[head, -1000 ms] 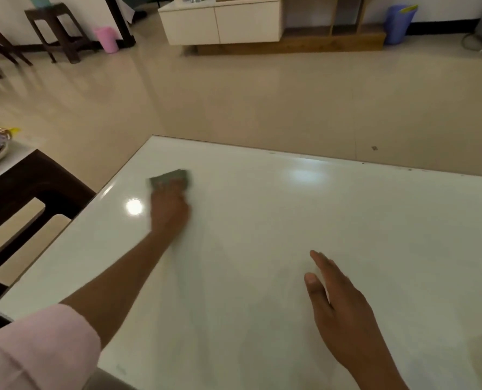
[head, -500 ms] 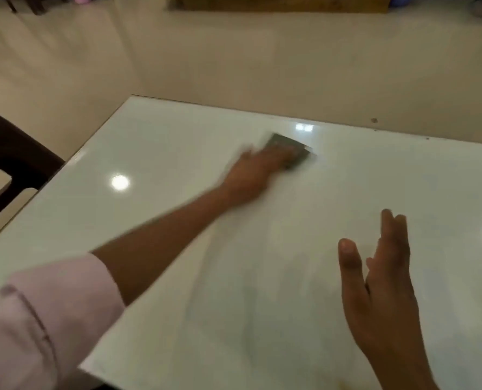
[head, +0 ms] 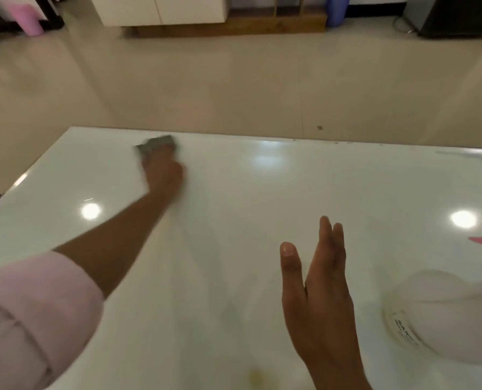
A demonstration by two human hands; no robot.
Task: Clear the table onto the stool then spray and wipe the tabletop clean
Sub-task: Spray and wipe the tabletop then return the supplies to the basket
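Observation:
The white glossy tabletop (head: pixel 234 209) fills the lower part of the view. My left hand (head: pixel 163 171) reaches to the far left part of it and presses a grey cloth (head: pixel 156 143) onto the surface near the far edge; hand and cloth are blurred. My right hand (head: pixel 318 291) hovers over the near middle of the table, fingers straight and together, thumb out, holding nothing. A white spray bottle (head: pixel 436 316) with a pink top lies at the right edge of the view.
Beyond the table lies beige tiled floor. A white cabinet (head: pixel 161 8) on a wooden base stands at the back, with a blue bin (head: pixel 336 9) to its right, a pink bin (head: pixel 30 21) at far left and a dark box (head: pixel 459 15) at far right.
My left hand has swept the cloth back from the table's far middle to the far left. My right hand stays open over the near middle. The view tilted up, and the bottle came into sight.

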